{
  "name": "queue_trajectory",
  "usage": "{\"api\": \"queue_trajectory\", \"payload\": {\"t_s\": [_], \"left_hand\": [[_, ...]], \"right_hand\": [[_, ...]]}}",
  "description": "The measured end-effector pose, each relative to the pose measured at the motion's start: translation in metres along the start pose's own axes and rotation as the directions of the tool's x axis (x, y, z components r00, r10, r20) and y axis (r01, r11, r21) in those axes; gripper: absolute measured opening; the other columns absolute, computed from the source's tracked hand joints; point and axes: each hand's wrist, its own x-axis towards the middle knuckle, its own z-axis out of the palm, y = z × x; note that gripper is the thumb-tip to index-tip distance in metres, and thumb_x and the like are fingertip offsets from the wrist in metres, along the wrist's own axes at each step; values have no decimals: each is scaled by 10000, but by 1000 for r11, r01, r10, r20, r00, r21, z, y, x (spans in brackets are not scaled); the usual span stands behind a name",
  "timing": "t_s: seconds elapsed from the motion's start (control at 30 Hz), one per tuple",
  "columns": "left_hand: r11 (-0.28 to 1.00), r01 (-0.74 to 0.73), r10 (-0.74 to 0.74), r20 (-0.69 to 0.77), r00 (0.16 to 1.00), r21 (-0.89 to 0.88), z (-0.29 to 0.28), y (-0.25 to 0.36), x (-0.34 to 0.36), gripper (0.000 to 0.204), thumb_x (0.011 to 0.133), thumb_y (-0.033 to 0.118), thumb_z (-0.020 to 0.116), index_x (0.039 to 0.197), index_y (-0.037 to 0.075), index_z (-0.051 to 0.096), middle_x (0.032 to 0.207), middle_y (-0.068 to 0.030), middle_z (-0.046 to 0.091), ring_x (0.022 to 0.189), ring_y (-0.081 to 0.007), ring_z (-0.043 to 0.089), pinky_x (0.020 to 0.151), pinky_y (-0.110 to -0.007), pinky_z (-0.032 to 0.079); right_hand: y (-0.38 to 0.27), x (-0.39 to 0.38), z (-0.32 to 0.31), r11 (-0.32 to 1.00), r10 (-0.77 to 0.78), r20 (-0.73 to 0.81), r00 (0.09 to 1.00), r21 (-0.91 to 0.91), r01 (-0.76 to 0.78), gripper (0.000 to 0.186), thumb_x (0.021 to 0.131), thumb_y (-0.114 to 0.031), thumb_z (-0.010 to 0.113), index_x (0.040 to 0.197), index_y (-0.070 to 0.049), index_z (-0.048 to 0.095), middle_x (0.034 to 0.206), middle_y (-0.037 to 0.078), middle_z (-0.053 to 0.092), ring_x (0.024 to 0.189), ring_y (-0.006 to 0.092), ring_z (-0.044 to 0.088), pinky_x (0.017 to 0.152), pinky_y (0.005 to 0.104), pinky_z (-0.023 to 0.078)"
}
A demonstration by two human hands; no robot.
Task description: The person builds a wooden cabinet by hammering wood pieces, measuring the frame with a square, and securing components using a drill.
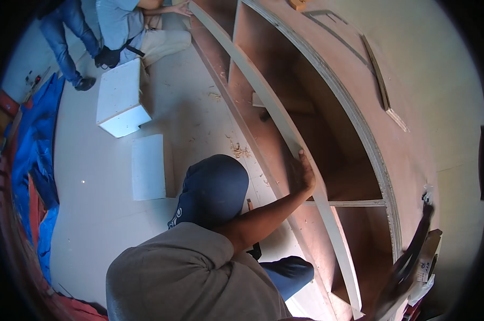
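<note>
A long, pale wooden strip (276, 115) runs along the front of a low wooden cabinet (381, 155) with open compartments. My left hand (307, 175) is closed around the strip near its middle, the thumb lying along its face. Toward the lower right, my right arm reaches over the cabinet's outer panel. The right hand (413, 263) is dark and smeared, so its fingers do not show clearly. Beyond it, a dark, slim shape ends in a small shiny piece (428, 192) on the panel. At the far end, another person's hand (183, 8) touches the strip.
A white box (119, 99) and a white board (149, 167) stand on the floor to the left, near wood shavings (237, 148). Wooden offcuts (383, 85) lie on the cabinet panel. Blue tarpaulin (36, 139) lines the far left. Two people are at the upper left.
</note>
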Motion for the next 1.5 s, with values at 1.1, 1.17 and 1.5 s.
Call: {"api": "queue_trajectory", "payload": {"t_s": [1.1, 1.17, 1.5], "left_hand": [[757, -599, 615, 27, 788, 261, -65, 202, 451, 624, 1054, 392, 377, 1537, 20, 242, 1572, -225, 262, 1454, -343, 266, 1185, -398, 230], [701, -626, 683, -72, 727, 340, -51, 193, 459, 610, 1058, 384, 356, 1524, -1, 267, 1554, -241, 289, 1452, -364, 258, 1191, -409, 214], [748, -551, 521, 187, 833, 370, -69, 206, 420, 641, 1057, 412, 328, 1549, 18, 208, 1594, -209, 239, 1484, -336, 203, 1205, -395, 178]], "right_hand": [[-78, 185, 123, 979, 119, -48, 992, -159, -125, 381, 1004, -299, 512, 1241, -3, 551, 1147, 231, 594, 1061, 413, 563, 927, 456, 429], [-75, 187, 125, 982, 104, -44, 994, -153, -110, 384, 1004, -295, 510, 1247, 0, 547, 1160, 233, 590, 1070, 415, 559, 933, 457, 426], [-77, 175, 115, 958, 169, -10, 985, -235, -167, 352, 995, -305, 504, 1219, -42, 570, 1155, 207, 595, 1090, 417, 556, 892, 489, 440]]}}
